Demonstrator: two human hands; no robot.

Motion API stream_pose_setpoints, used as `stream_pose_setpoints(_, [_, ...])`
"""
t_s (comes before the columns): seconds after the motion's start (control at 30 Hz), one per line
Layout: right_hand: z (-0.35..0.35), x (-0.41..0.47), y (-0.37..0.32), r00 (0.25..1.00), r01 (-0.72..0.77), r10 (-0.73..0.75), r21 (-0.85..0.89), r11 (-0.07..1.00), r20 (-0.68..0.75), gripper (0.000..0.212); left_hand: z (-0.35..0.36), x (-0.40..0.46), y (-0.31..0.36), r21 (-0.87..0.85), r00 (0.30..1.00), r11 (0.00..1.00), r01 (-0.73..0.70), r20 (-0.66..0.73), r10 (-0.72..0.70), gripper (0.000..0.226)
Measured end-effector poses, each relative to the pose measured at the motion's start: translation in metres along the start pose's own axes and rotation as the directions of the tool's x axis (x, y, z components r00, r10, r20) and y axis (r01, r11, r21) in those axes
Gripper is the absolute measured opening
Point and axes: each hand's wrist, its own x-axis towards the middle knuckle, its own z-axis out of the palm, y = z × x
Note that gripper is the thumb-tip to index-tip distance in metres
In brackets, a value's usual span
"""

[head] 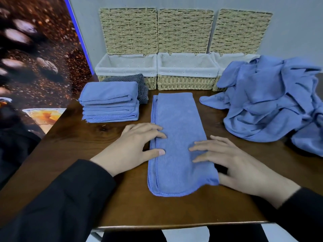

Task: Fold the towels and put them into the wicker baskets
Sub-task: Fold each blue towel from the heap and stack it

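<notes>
Both hands (139, 144) flat on folded towel (176, 137) (fingers straight), lined baskets (187, 72) open

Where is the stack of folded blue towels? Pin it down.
In the head view, the folded stack sits on the table's left side, in front of the left wicker basket, left of the long towel.

No readable text, label, brand, number or sign is showing anywhere around the person's hands.
</notes>
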Motion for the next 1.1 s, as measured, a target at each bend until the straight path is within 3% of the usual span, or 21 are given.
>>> stream_pose_setpoints(0.07, [0.0,0.006,-0.004,0.991,-0.072,0.085,0.122,0.99,-0.107,0.019,-0.003,-0.005,0.005,-0.113,0.998,0.993,-0.033,-0.056,0.027,0.05])
stream_pose_setpoints(0.23, [-0.002,0.022,-0.021,0.884,-0.325,0.419,0.372,0.87,-0.208,0.04,-0.008,-0.02,0.015,-0.284,0.991,0.95,-0.133,-0.007,0.137,0.077])
stream_pose_setpoints(0.33, [-0.005,0.028,-0.026,0.819,-0.408,0.536,0.448,0.796,-0.207,0.043,-0.006,-0.021,0.016,-0.25,0.999,0.968,-0.023,0.016,0.028,0.059])
stream_pose_setpoints(0.43, [-0.007,0.028,-0.027,0.813,-0.409,0.546,0.47,0.782,-0.203,0.044,-0.005,-0.02,0.02,-0.219,0.997,0.976,0.006,-0.08,-0.024,0.018])
stream_pose_setpoints(0.47, [-0.009,0.027,-0.027,0.82,-0.403,0.539,0.475,0.782,-0.193,0.042,-0.007,-0.02,0.023,-0.274,0.994,0.961,0.035,-0.085,-0.061,0.022])
stream_pose_setpoints(0.53, [-0.018,0.025,-0.029,0.83,-0.391,0.537,0.53,0.752,-0.151,0.034,-0.008,-0.023,0.03,-0.473,0.993,0.877,0.084,-0.038,-0.116,0.033])
stream_pose_setpoints(0.6, [-0.031,0.023,-0.031,0.841,-0.388,0.538,0.628,0.674,-0.059,0.028,-0.01,-0.026,0.04,-0.639,0.991,0.762,0.105,0.001,-0.135,0.019])
stream_pose_setpoints(0.7, [-0.042,0.026,-0.029,0.846,-0.371,0.534,0.721,0.585,0.003,0.025,-0.013,-0.022,0.051,-0.76,0.987,0.64,0.112,0.01,-0.161,0.02])
stream_pose_setpoints(0.8, [-0.04,0.041,-0.012,0.808,-0.387,0.588,0.719,0.577,-0.037,0.037,-0.023,-0.003,0.055,-0.836,0.949,0.517,0.186,0.016,-0.315,0.021])
stream_pose_setpoints(0.9, [-0.037,0.068,0.015,0.765,-0.425,0.643,0.716,0.554,-0.044,0.033,-0.029,0.026,0.046,-0.787,0.906,0.563,0.251,-0.014,-0.424,0.018])
stream_pose_setpoints(0.97, [-0.037,0.089,0.031,0.757,-0.49,0.651,0.603,0.63,-0.065,0.044,-0.031,0.044,0.035,-0.743,0.874,0.612,0.271,-0.076,-0.48,0.017])
stream_pose_setpoints(1.03, [-0.031,0.105,0.048,0.742,-0.58,0.662,0.394,0.713,-0.107,0.05,-0.025,0.058,0.018,-0.544,0.833,0.779,0.312,-0.237,-0.5,0.016])
stream_pose_setpoints(1.1, [-0.018,0.112,0.064,0.708,-0.647,0.687,0.243,0.723,-0.162,0.033,-0.019,0.059,0.007,-0.338,0.797,0.882,0.327,-0.403,-0.45,0.012])
